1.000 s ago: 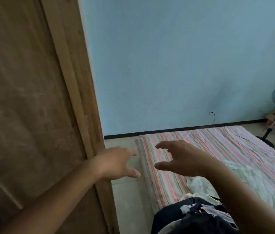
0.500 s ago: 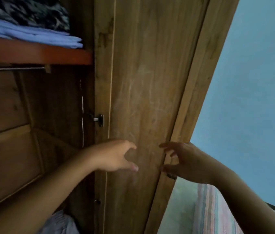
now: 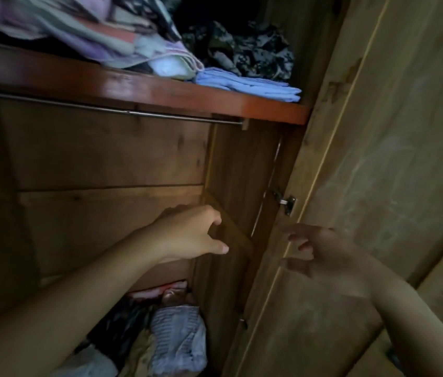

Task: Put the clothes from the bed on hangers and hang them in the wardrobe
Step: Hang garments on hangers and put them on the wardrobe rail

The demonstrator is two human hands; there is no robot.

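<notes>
Wooden wardrobe (image 3: 111, 159) interior just beyond empty, loosely spread left hand (image 3: 191, 235) and right hand (image 3: 323, 254).

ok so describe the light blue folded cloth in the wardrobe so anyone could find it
Look at the reddish wooden shelf above the metal hanging rail. At its right end lies the light blue folded cloth, plain and flat, beside the dark patterned bundle.
</notes>
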